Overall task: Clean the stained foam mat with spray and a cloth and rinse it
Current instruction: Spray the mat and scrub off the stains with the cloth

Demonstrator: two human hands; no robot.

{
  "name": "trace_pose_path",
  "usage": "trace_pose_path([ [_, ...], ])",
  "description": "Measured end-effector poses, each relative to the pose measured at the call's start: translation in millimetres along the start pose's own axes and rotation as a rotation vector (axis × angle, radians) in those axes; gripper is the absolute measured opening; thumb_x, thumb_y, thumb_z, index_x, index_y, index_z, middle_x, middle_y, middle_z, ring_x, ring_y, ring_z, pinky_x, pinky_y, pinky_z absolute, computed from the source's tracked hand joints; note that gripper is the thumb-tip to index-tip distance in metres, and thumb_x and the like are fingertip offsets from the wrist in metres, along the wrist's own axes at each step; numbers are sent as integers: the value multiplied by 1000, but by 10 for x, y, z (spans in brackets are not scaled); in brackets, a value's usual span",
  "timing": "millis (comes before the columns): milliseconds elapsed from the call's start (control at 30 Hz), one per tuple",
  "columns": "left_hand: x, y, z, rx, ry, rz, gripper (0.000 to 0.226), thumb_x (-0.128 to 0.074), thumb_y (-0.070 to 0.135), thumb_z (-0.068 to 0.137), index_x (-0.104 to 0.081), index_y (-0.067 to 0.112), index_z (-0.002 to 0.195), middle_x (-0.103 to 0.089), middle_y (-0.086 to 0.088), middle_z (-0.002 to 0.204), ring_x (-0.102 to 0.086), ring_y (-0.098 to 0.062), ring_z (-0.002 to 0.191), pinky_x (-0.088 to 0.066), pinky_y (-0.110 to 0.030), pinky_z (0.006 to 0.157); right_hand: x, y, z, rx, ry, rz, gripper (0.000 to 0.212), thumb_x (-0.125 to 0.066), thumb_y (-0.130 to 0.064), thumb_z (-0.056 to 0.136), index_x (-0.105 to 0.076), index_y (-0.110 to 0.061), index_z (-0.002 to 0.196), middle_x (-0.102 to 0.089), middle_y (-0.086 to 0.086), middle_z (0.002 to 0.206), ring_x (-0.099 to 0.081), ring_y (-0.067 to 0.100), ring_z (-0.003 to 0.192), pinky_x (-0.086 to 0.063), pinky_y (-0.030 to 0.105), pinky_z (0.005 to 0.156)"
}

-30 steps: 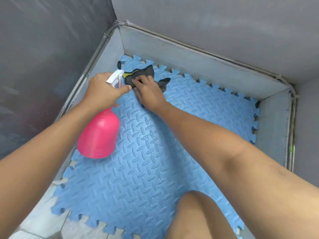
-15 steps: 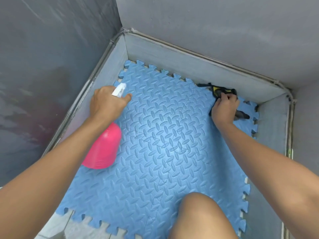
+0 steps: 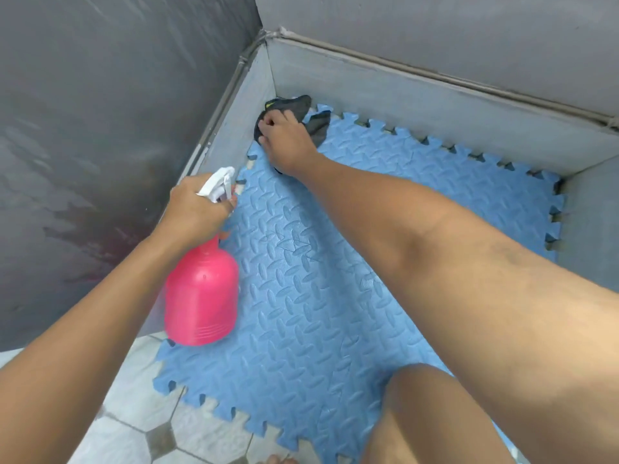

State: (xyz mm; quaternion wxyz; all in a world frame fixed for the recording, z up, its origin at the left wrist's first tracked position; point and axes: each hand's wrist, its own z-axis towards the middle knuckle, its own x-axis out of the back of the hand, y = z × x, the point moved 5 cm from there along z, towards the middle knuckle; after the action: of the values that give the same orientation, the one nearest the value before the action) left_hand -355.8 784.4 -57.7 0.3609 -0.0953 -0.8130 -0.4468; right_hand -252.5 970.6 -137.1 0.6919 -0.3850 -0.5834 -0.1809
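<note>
A blue interlocking foam mat (image 3: 335, 296) lies on the floor in a corner, its far and left edges against low grey walls. My right hand (image 3: 288, 144) presses a dark grey cloth (image 3: 313, 120) with a yellow mark onto the mat's far left corner. My left hand (image 3: 197, 209) grips the white trigger head of a pink spray bottle (image 3: 201, 296), which hangs upright over the mat's left edge. The nozzle points toward the corner.
Dark grey walls (image 3: 100, 128) rise on the left and behind, with a low grey skirting (image 3: 435, 112) along the mat. White and grey floor tiles (image 3: 144, 430) show at the near left. My bare knee (image 3: 435, 413) rests over the mat's near right part.
My right hand has swept the cloth from the mat's far right corner back to the far left corner. The left hand has kept the spray bottle at the mat's left side.
</note>
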Motion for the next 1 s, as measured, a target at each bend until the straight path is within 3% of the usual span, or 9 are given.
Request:
trace_pose_path([
  [133, -187, 36, -40, 17, -65, -35, 18, -76, 20, 90, -73, 10, 105, -64, -14, 84, -61, -27, 69, -66, -49, 65, 106, 314, -288, 23, 76, 81, 37, -47, -25, 101, -62, -13, 132, -58, 5, 133, -50, 32, 112, -46, 42, 90],
  [233, -348, 156, -35, -33, -93, -9, 43, -81, 42, 82, -72, 2, 95, -69, -23, 82, -58, -32, 67, -55, -41, 66, 325, 1044, -844, -177, 225, 54, 37, -45, -24, 101, -64, -10, 129, -61, 8, 131, -51, 36, 110, -44, 43, 97],
  [300, -461, 238, -43, -61, -130, 49, 45, -81, 40, 86, -70, -3, 90, -65, -24, 81, -53, -27, 70, -41, -34, 61, 534, 1569, -1364, -277, 263, 7, 38, -43, -25, 101, -63, -11, 131, -61, 9, 130, -51, 37, 109, -45, 43, 99],
  [400, -628, 301, -59, -78, -199, 96, 49, -80, 43, 87, -69, -5, 86, -70, -28, 89, -53, -27, 71, -36, -35, 62, 789, 2333, -2233, -424, 280, -79, 40, -41, -24, 102, -62, -8, 132, -61, 13, 129, -50, 39, 113, -43, 45, 102],
  [533, -722, 323, -137, -105, -267, 128, 52, -82, 50, 81, -68, 0, 86, -71, -26, 86, -61, -32, 71, -48, -38, 69, 936, 2899, -3340, -923, 453, -76, 42, -42, -20, 98, -64, -3, 130, -59, 22, 127, -51, 45, 112, -40, 42, 98],
  [633, -630, 317, -187, -105, -242, 107, 52, -79, 57, 71, -70, 7, 86, -70, -18, 89, -72, -36, 83, -61, -52, 80, 815, 2593, -3283, -1059, 454, -50, 39, -46, -14, 99, -63, -5, 132, -57, 20, 130, -48, 43, 112, -38, 39, 94],
  [733, -556, 308, -232, -72, -220, -3, 34, -85, 36, 83, -71, 6, 91, -66, -20, 98, -73, -36, 89, -65, -51, 77, 641, 1825, -2809, -812, 462, 11, 35, -52, -7, 93, -69, -8, 124, -62, 18, 119, -51, 39, 103, -46, 43, 90],
  [900, -437, 292, -292, -83, -153, -52, 34, -82, 32, 87, -73, 2, 102, -67, -25, 104, -69, -26, 84, -66, -48, 76, 144, 143, -2400, 55, 130, 100, 34, -56, -18, 95, -66, -14, 127, -62, 4, 125, -51, 24, 103, -46, 39, 92],
  [1000, -398, 252, -268, -77, -153, -83, 35, -82, 32, 87, -73, 3, 103, -64, -17, 95, -69, -25, 82, -66, -50, 77, 133, 157, -2404, 344, -32, 93, 34, -54, -24, 100, -63, -17, 132, -59, 3, 132, -52, 22, 112, -42, 33, 98],
])
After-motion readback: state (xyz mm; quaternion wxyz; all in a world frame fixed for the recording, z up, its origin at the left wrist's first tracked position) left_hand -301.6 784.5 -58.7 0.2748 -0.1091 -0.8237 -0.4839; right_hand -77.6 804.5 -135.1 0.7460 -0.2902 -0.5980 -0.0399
